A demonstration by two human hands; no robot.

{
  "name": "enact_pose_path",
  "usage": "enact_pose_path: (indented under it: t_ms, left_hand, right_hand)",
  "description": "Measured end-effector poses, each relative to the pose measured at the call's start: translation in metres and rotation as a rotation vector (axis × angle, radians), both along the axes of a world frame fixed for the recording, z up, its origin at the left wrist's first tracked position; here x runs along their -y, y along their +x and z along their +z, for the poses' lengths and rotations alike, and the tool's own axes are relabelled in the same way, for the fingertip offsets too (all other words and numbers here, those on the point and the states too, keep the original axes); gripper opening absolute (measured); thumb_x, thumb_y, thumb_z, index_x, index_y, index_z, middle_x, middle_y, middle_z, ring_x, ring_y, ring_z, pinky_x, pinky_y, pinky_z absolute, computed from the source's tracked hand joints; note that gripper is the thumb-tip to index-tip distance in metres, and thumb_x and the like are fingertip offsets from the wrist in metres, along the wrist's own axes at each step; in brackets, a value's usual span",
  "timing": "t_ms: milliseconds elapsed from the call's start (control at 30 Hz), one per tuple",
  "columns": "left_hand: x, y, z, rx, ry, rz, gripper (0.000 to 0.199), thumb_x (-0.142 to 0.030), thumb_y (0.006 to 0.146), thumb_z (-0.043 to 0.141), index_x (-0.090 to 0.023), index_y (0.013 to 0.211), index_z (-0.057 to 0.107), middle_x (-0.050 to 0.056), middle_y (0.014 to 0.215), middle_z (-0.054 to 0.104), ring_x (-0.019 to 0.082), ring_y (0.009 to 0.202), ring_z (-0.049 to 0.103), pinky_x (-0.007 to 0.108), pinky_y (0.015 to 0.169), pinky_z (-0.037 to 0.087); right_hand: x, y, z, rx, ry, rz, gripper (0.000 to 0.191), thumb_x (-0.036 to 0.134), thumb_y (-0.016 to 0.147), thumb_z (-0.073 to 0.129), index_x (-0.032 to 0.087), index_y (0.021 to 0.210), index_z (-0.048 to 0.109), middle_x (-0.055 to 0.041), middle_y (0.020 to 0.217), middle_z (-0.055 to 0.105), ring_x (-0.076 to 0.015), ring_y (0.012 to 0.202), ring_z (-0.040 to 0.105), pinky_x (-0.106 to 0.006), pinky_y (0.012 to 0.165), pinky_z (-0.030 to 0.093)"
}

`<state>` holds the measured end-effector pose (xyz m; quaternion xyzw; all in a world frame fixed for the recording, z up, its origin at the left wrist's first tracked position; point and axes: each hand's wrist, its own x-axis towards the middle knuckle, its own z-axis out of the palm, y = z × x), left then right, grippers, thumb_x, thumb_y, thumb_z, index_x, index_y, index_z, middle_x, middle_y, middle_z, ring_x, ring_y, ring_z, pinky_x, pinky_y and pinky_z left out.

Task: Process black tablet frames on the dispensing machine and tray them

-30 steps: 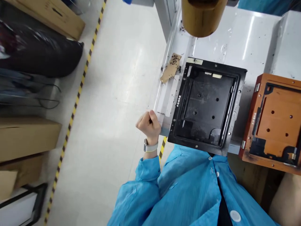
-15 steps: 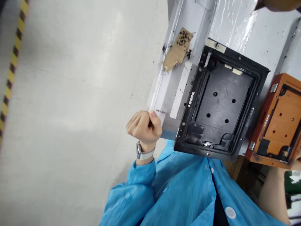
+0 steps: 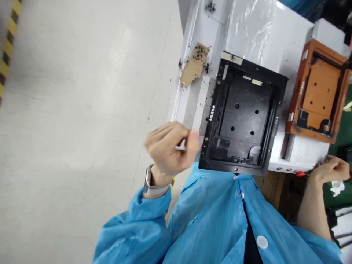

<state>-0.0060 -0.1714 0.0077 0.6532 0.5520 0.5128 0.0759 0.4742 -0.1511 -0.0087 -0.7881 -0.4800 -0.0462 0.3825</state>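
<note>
My left hand (image 3: 172,148) is closed, thumb against curled fingers, just left of the black frame-like fixture (image 3: 244,117). It is blurred, and whatever it may hold cannot be made out. The black fixture lies on the white bench, its recess showing several holes and tape pieces on its upper rim. My right hand (image 3: 331,170) has curled fingers at the bench's near right edge, below the orange fixture (image 3: 320,95); its contents are hidden.
A brown paper piece with small black bits (image 3: 195,64) lies on the bench's left side. A pale perforated strip (image 3: 202,101) is beside the black fixture. Near my right hand is a red button (image 3: 300,173). Clear plastic film (image 3: 250,33) covers the upper bench.
The view has shifted, showing more of the bench's right side. My left hand appears larger and nearer the black fixture. My right hand now shows apart from the orange fixture, below it.
</note>
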Motion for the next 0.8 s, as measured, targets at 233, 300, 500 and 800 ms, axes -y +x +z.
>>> enact_pose_path:
  t_ms: [233,300,500,800]
  left_hand:
    - [-0.087,0.102,0.057,-0.536,-0.091,-0.730,0.026,-0.031,0.112,0.053,-0.027,0.115,0.079,0.006,0.123,0.075,0.032,0.131,0.067,0.058,0.115,0.052]
    - [-0.106,0.130,0.047,-0.618,-0.062,-0.808,0.025,-0.032,0.110,0.058,-0.026,0.118,0.081,0.008,0.136,0.073,0.035,0.142,0.060,0.061,0.122,0.047]
    - [-0.127,0.152,0.024,-0.754,-0.028,-0.882,0.030,-0.034,0.111,0.060,-0.019,0.099,0.084,0.012,0.147,0.071,0.035,0.155,0.052,0.060,0.132,0.039]
    - [-0.122,0.142,0.059,-0.500,-0.104,-0.793,0.025,-0.042,0.106,0.065,-0.022,0.093,0.074,0.006,0.115,0.075,0.029,0.134,0.068,0.049,0.123,0.052]
  right_hand:
    - [0.023,0.082,-0.004,-0.094,0.141,-0.357,0.039,0.003,0.090,0.042,0.024,0.058,0.052,0.0029,0.037,0.041,-0.0135,0.028,0.036,-0.029,0.043,0.025]
    - [0.041,0.075,0.006,-0.049,0.267,-0.254,0.035,0.008,0.091,0.046,0.020,0.063,0.063,-0.0009,0.039,0.049,-0.0147,0.030,0.040,-0.030,0.042,0.026]
    - [0.086,-0.026,0.039,0.034,0.361,0.324,0.038,0.037,0.107,0.061,0.013,0.092,0.086,-0.0048,0.058,0.068,-0.0155,0.045,0.059,-0.029,0.047,0.042]
    - [0.077,-0.123,0.058,-0.066,0.239,0.806,0.024,0.024,0.109,0.057,0.022,0.090,0.071,-0.0029,0.076,0.073,-0.0179,0.068,0.065,-0.035,0.065,0.049]
